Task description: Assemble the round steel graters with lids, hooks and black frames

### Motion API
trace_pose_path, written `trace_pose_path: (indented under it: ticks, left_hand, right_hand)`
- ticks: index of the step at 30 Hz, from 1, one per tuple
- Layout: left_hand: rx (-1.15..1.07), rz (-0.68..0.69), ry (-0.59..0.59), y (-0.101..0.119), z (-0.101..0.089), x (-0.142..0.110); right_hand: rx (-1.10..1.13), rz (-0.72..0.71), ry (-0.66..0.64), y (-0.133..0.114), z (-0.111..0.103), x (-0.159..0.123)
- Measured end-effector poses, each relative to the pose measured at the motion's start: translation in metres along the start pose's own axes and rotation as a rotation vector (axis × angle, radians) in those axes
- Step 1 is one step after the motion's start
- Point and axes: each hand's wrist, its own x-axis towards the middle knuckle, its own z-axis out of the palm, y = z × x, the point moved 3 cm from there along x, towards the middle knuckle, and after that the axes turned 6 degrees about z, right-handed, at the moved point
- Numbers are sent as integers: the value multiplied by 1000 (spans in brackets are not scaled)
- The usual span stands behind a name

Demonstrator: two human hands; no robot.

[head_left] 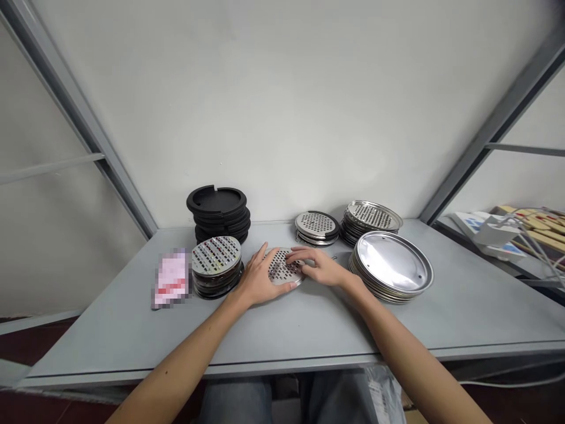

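Observation:
A round perforated metal disc [283,268], much like a grater plate, lies at the middle of the grey table. My left hand [260,280] spans its left side, thumb along the near edge and fingers at the far edge. From the right, my right hand [321,266] reaches over it with bent, separated fingers, their tips touching the holed surface. Left of my hands is a stack of similar discs [216,256], with coloured specks showing on the top one. Black rings with a notched rim [216,201] are piled behind that stack.
Shiny shallow metal plates [392,265] are stacked at the right. Behind them stands another pile of perforated discs [373,215]. Near the wall sits a holed disc with partial black rim [315,225]. A blurred pink packet [172,278] lies left. Metal frame posts flank the table.

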Motion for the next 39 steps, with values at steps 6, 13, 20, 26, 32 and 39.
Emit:
trace_pose_path:
  ticks: [6,13,20,26,32,39]
  left_hand:
    - [-72,10,53,-4,3,3]
    - [-197,63,165,-7,1,8]
    - [-245,173,203,0,-9,9]
    - [-157,269,222,2,-9,8]
    - [-156,264,244,0,-5,8]
    - [-202,209,170,-3,-5,7]
  right_hand:
    - [14,-34,-27,-3,-4,-15]
    - [-51,-97,88,3,-2,-20]
    - [-75,-147,117,2,-1,-19]
    - [-33,-103,166,4,-2,-20]
    - [9,-54,189,4,-3,-20]
    - [1,-48,173,6,-2,-20]
